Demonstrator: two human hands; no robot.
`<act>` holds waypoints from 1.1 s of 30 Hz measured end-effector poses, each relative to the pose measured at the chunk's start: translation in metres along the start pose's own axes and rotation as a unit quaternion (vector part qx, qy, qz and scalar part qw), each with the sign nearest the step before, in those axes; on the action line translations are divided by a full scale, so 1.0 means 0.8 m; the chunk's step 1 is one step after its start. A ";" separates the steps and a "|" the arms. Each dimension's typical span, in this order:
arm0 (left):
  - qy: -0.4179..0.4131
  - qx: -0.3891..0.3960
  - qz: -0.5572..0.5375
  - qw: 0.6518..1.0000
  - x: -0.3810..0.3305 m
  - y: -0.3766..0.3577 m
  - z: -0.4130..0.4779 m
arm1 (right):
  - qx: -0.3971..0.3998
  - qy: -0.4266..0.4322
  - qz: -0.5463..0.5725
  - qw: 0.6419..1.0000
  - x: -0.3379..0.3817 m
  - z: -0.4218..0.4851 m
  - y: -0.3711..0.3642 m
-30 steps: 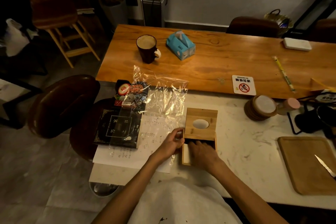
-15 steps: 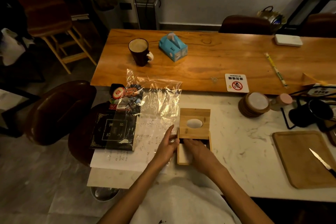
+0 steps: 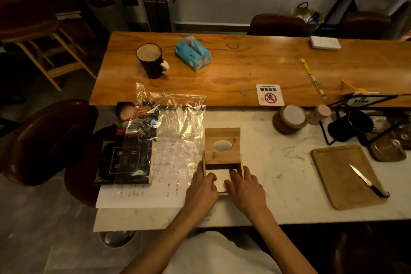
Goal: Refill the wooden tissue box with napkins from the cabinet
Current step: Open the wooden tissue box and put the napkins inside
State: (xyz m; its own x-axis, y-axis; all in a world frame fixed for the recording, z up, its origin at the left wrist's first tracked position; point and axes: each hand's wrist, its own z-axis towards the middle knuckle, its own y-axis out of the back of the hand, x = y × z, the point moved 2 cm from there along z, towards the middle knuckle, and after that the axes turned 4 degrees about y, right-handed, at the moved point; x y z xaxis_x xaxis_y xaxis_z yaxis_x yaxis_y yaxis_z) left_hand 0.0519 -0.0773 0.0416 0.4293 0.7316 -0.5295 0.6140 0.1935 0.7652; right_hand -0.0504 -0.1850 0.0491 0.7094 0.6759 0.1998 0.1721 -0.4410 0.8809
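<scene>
Both hands have shifted since the earlier frame: the left hand (image 3: 203,189), previously at the box's left side wall, now lies across the near-left corner, and the right hand (image 3: 245,188) has moved toward the near-right corner.

Left grip: fingers loosely curled, fingertips resting on the white napkin stack (image 3: 220,179) inside the box; nothing is enclosed. Right grip: fingers extended and slightly spread, tips pressing on the same stack and the right wall; nothing is enclosed.

The rectangular wooden tissue box (image 3: 222,160) sits on the white marble desk (image 3: 278,176), near its front edge. Its sliding lid with the oval opening (image 3: 222,143) is pushed toward the far end, leaving the near half of the box uncovered.

Just left of the box lies a printed white paper sheet (image 3: 144,193), partly covered by a clear plastic bag (image 3: 178,122) and a black book with gold lettering (image 3: 124,162). To the right, well apart, a wooden cutting board (image 3: 333,176) carries a small knife (image 3: 367,181). On the brown wooden desk (image 3: 244,73) beyond stand a dark mug (image 3: 150,61) and a blue tissue pack (image 3: 193,53).
</scene>
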 end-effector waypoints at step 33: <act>0.155 0.094 -0.543 0.820 -0.081 0.030 0.119 | 0.109 -0.087 0.572 0.808 -0.061 0.077 0.137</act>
State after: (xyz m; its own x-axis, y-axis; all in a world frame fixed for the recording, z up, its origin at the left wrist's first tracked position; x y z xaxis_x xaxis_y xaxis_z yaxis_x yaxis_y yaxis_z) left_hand 0.1018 -0.1826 0.0594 -0.6097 0.3303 -0.7206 0.6260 0.7582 -0.1821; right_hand -0.0243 -0.3025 0.1094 0.5721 -0.3329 0.7496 -0.5614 -0.8252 0.0620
